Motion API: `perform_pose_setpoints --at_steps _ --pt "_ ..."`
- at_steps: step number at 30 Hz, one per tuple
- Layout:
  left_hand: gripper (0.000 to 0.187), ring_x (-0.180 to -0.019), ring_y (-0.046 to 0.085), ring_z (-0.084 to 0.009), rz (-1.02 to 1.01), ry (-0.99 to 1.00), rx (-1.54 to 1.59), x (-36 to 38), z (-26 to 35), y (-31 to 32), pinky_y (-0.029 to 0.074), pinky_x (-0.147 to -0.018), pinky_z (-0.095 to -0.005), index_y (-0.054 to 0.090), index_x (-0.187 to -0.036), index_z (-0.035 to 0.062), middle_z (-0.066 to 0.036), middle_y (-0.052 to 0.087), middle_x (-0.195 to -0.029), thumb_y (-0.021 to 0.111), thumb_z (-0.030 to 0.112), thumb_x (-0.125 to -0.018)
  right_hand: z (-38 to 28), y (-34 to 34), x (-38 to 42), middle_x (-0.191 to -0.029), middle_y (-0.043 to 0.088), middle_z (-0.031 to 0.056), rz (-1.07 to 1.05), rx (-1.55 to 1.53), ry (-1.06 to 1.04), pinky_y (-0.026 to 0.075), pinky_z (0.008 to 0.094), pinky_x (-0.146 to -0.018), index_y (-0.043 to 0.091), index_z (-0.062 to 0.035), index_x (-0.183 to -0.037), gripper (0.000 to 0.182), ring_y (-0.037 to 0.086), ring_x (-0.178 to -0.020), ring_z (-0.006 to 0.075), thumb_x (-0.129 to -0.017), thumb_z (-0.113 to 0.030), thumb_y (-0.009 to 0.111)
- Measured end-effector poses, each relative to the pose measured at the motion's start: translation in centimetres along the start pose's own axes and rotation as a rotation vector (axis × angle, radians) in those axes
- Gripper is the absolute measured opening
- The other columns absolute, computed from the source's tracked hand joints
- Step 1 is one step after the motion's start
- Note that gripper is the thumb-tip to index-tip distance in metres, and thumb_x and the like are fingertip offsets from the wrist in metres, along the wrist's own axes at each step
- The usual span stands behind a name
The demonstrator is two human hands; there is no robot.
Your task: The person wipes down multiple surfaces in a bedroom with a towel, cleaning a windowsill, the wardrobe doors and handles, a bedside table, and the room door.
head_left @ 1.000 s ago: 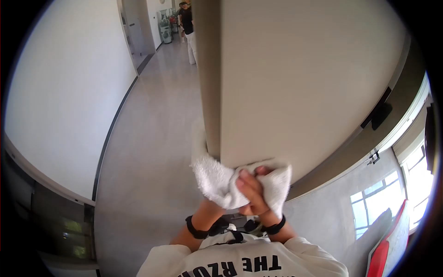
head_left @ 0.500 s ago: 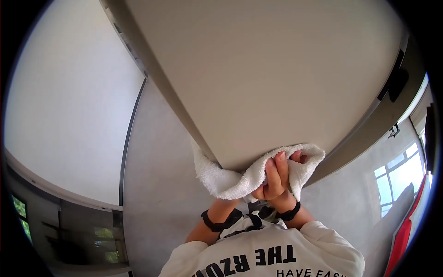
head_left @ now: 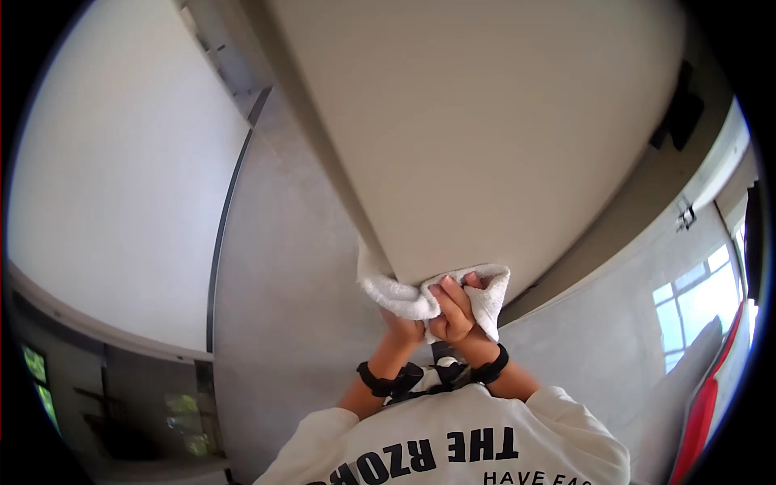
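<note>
A white terry towel (head_left: 396,297) is folded around the near edge of a large beige door-like panel (head_left: 485,145). My right hand (head_left: 454,314) is closed on the towel, its fingers bent over the cloth against the panel's broad face. On the other side of the edge, my left hand (head_left: 402,325) touches the towel from below. The cloth and the panel hide its fingers. Both wrists wear black bands, and the two hands are close together.
A white panel (head_left: 121,178) with a dark edge strip stands at the left. Grey floor (head_left: 275,267) lies below. On the right are a black handle-like fitting (head_left: 677,117), a bright window reflection and a red-edged object (head_left: 702,412).
Both hands and the towel have shifted left and slightly in toward my body. The towel looks more bunched at the panel's edge. The view of the panel has tilted slightly.
</note>
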State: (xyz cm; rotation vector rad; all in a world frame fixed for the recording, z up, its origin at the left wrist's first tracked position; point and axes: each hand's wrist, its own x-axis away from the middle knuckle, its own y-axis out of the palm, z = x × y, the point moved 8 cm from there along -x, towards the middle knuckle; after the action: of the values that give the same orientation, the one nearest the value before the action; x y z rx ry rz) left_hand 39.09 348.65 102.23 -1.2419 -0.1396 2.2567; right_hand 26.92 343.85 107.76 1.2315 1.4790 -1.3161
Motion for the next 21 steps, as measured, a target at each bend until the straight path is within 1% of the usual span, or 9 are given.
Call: perform_pose_setpoints --at_steps 2,5,7,8,12,15,17,19,21 --pt "0.016 -0.065 0.061 -0.0293 0.164 0.065 -0.075 -4.2 5.4 -2.6 0.047 -0.059 -0.0389 0.063 -0.084 0.0077 -0.006 0.062 -0.073 0.063 0.023 -0.079 -0.4 -0.1 -0.2 -0.120 0.056 0.0127 0.016 0.017 0.028 0.028 0.0524 -0.104 0.062 -0.0043 -0.104 0.027 0.039 -0.124 0.0392 -0.082 -0.013 0.050" --pt "0.023 -0.070 0.061 -0.0284 0.146 0.003 -0.015 -2.3 2.7 -2.0 0.048 -0.061 -0.0377 0.060 -0.088 0.0055 -0.009 0.062 -0.079 0.070 0.021 -0.074 -1.2 -0.1 -0.2 -0.124 0.052 0.0189 0.054 -0.007 0.025 0.024 0.0572 -0.104 0.057 0.0014 -0.108 0.028 0.038 -0.123 0.0448 -0.085 -0.013 0.047" --pt "0.040 -0.080 0.058 -0.0203 0.099 -0.232 0.281 -1.5 0.3 -0.5 0.048 -0.069 -0.0327 0.055 -0.103 0.0018 -0.010 0.060 -0.092 0.074 0.019 -0.073 -0.8 0.0 0.4 -0.127 0.050 0.0202 0.123 0.000 0.026 0.023 0.0581 -0.105 0.055 0.0024 -0.111 0.032 0.036 -0.125 0.0459 -0.086 -0.014 0.047" --pt "0.039 -0.082 0.057 -0.0180 0.104 -0.251 0.284 -0.6 -0.7 0.1 0.047 -0.071 -0.0313 0.054 -0.105 0.0012 -0.009 0.059 -0.095 0.073 0.019 -0.075 -0.7 0.1 0.8 -0.130 0.048 0.0210 0.127 0.044 0.018 0.022 0.0581 -0.105 0.054 0.0036 -0.114 0.035 0.034 -0.127 0.0465 -0.086 -0.015 0.046" --pt "0.035 -0.089 0.056 -0.0236 0.189 -0.495 0.435 -0.9 0.1 -1.3 0.046 -0.076 -0.0341 0.052 -0.106 -0.0005 -0.012 0.057 -0.103 0.067 0.017 -0.080 -1.3 0.6 -0.1 -0.129 0.049 0.0220 0.120 0.075 -0.029 0.022 0.0575 -0.105 0.054 0.0048 -0.114 0.037 0.034 -0.126 0.0464 -0.085 -0.016 0.041" --pt "0.034 -0.094 0.055 -0.0360 0.085 0.036 -0.077 -2.8 4.0 -2.6 0.046 -0.080 -0.0417 0.052 -0.107 -0.0021 -0.019 0.054 -0.109 0.064 0.016 -0.080 -0.8 0.7 0.6 -0.128 0.049 0.0226 0.103 0.001 0.003 0.023 0.0572 -0.105 0.054 0.0060 -0.113 0.037 0.035 -0.126 0.0457 -0.085 -0.014 0.041" --pt "0.041 -0.086 0.058 -0.0345 0.193 0.035 -0.063 -3.5 4.0 -3.5 0.048 -0.075 -0.0414 0.057 -0.102 -0.0007 -0.018 0.057 -0.100 0.073 0.021 -0.071 -1.2 1.0 0.6 -0.126 0.051 0.0223 0.126 0.035 -0.030 0.024 0.0565 -0.105 0.055 0.0069 -0.110 0.035 0.037 -0.124 0.0442 -0.086 -0.015 0.041" --pt "0.056 -0.102 0.052 -0.0423 0.170 0.074 -0.017 -3.3 2.8 -3.7 0.044 -0.086 -0.0447 0.048 -0.117 -0.0041 -0.026 0.046 -0.120 0.071 0.023 -0.073 -1.8 1.2 0.5 -0.125 0.052 0.0214 0.132 0.030 -0.057 0.024 0.0560 -0.105 0.056 0.0054 -0.107 0.033 0.037 -0.124 0.0439 -0.088 -0.018 0.043" --pt "0.073 -0.112 0.048 -0.0424 0.232 0.101 0.114 -3.3 1.8 -4.3 0.041 -0.094 -0.0441 0.037 -0.130 -0.0048 -0.027 0.040 -0.133 0.072 0.027 -0.075 -2.8 1.9 0.4 -0.124 0.052 0.0203 0.149 -0.041 -0.155 0.024 0.0555 -0.105 0.057 0.0031 -0.106 0.032 0.037 -0.124 0.0436 -0.090 -0.024 0.048"
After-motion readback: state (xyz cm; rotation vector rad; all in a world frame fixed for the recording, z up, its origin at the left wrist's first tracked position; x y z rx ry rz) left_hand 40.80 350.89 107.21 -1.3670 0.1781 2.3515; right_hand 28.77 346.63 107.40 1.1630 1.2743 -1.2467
